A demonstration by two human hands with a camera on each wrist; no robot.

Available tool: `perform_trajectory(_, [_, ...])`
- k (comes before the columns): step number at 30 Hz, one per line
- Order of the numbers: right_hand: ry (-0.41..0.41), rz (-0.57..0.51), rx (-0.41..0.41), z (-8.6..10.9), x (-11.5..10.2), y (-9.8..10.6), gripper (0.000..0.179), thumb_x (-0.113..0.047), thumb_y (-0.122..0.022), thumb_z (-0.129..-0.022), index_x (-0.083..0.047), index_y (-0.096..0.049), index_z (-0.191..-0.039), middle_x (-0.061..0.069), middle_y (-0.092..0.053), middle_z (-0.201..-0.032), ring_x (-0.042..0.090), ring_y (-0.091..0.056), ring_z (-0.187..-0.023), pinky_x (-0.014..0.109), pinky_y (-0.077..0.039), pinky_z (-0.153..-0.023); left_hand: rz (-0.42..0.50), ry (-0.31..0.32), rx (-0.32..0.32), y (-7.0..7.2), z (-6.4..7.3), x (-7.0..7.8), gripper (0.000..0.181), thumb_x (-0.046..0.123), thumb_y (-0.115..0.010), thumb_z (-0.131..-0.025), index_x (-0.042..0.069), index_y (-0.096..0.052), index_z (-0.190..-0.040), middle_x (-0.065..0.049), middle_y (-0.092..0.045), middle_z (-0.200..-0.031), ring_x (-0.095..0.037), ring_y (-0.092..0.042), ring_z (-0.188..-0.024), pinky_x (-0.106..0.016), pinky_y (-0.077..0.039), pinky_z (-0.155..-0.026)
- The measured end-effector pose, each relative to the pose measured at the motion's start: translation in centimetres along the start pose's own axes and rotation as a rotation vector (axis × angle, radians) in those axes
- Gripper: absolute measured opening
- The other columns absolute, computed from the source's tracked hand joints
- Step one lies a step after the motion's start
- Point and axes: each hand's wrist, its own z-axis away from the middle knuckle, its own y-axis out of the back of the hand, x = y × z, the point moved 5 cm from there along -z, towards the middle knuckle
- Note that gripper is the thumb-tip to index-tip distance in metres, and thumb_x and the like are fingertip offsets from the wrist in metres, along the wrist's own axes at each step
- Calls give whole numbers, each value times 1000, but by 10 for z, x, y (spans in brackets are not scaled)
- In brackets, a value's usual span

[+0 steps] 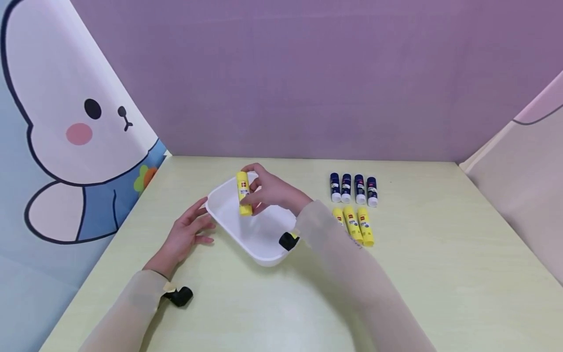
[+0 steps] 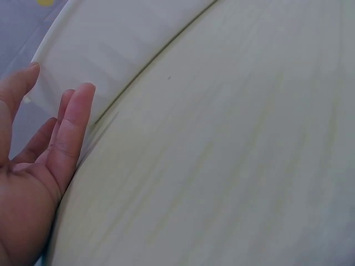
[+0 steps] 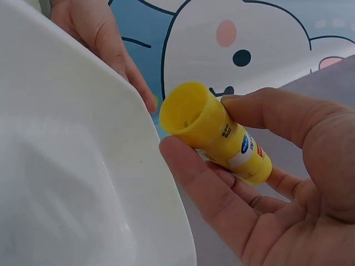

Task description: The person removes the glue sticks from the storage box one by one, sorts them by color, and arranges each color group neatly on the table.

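My right hand [image 1: 274, 189] pinches a yellow glue stick [image 1: 244, 193] between thumb and fingers, above the far left part of a white plastic tub [image 1: 259, 242]. The right wrist view shows the hollow end of this glue stick [image 3: 222, 133] facing the camera, beside the tub's rim [image 3: 141, 119]. At the tub's left corner is my left hand [image 1: 186, 233], its fingers extended. In the left wrist view a fingertip [image 2: 34, 69] touches the tub's rim, and the other fingers lie along its outer wall. No objects show inside the tub.
Right of the tub, several dark blue glue sticks with white ends [image 1: 359, 189] lie in a row. Nearer me lie three yellow glue sticks [image 1: 353, 226], one partly hidden by my right sleeve. A purple panel [image 1: 308, 78] stands along the back edge of the pale table [image 1: 246, 313].
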Motion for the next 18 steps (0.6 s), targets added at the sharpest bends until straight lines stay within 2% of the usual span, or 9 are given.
perform_trajectory(11, [2, 35, 19, 20, 6, 15, 80, -4, -77, -86, -25, -29, -147, 18, -54, -111, 29, -67, -88, 38, -63, -70, 15, -23, -8, 1, -2, -3, 63, 29, -61, -101, 29, -32, -157, -2, -44, -139, -13, -63, -97, -31, -62, -73])
perform_trajectory(18, [34, 37, 22, 34, 8, 21, 80, -3, -77, -86, -25, -30, -146, 18, -54, -110, 29, -67, -88, 40, -63, -70, 4, -18, -7, 1, -1, -2, 63, 29, -60, -101, 29, -31, -158, -4, -43, -142, -13, -63, -97, -30, -62, -73])
